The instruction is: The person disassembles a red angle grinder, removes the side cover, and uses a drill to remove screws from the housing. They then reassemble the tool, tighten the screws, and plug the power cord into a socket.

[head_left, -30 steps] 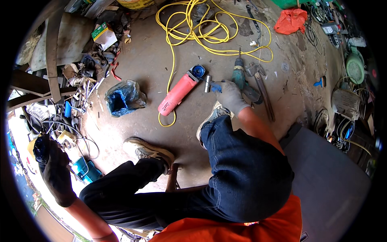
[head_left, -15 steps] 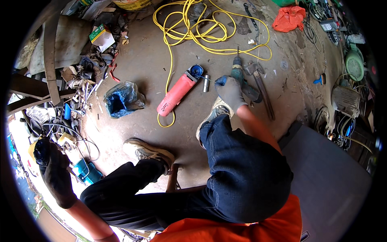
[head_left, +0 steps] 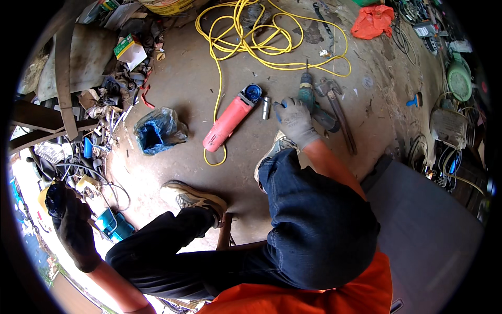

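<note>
My left hand (head_left: pixel 77 227), in a dark glove, is closed around a round part (head_left: pixel 54 200) coated in dark blue grease, at the far left. My right hand (head_left: pixel 297 121), in a grey glove with blue-smeared fingertips, is low over the floor, back up and fingers bent. Whatever its fingers may hold is hidden. Just left of them stands a small silver metal cylinder (head_left: pixel 266 108). Beyond it lies a red power tool body (head_left: pixel 228 123), its open end filled with blue grease (head_left: pixel 252 92). A green cordless drill (head_left: pixel 307 94) lies right beside my right hand.
A hammer (head_left: pixel 340 118) lies right of the drill. A crumpled plastic bag (head_left: pixel 159 131), blue inside, sits left of the red tool. Yellow cable (head_left: pixel 246 44) coils at the back. Scrap and parts (head_left: pixel 107 104) crowd the left; a grey panel (head_left: pixel 426 230) is at right.
My right hand has turned back up and shifted slightly left. The thin rod that stuck out from its fingers toward the red tool no longer shows. My left hand is nearly still.
</note>
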A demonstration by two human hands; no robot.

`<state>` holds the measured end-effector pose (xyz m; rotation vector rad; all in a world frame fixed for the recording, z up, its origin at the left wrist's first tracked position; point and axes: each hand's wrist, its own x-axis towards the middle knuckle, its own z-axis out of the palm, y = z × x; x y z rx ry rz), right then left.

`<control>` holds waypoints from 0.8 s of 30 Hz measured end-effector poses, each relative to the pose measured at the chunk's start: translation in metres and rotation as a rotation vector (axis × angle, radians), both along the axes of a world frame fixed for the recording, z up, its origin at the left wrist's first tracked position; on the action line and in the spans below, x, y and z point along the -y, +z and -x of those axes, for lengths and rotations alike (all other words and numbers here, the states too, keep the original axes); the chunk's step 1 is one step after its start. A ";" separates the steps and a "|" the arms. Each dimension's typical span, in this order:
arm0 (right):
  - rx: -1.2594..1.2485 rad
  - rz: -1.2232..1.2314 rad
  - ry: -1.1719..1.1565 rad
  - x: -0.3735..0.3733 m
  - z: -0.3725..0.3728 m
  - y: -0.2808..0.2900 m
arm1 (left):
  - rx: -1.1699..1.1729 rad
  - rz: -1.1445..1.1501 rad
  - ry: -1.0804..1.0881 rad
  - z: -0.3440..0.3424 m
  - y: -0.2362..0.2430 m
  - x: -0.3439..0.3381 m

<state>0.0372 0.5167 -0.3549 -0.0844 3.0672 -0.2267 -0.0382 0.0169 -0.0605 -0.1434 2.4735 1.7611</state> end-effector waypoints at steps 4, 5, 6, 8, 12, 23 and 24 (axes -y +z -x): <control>0.062 -0.128 0.167 0.006 -0.005 0.006 | -0.003 -0.048 -0.058 0.000 -0.002 0.014; 0.083 -0.148 0.224 0.006 -0.007 0.008 | 0.005 -0.082 -0.064 0.001 -0.002 0.014; 0.104 -0.168 0.281 0.005 -0.009 0.009 | 0.014 -0.116 -0.068 0.001 -0.002 0.014; 0.065 -0.151 0.340 0.002 -0.008 0.013 | 0.055 -0.210 -0.044 0.002 0.004 0.011; 0.065 -0.162 0.390 -0.006 -0.003 0.018 | 0.031 -0.089 0.002 0.000 0.001 0.012; 0.148 -0.016 0.207 -0.012 0.013 0.050 | -0.031 0.061 0.186 -0.001 -0.001 -0.008; 0.141 -0.021 0.202 -0.012 0.014 0.050 | -0.029 0.028 0.172 -0.001 -0.001 -0.007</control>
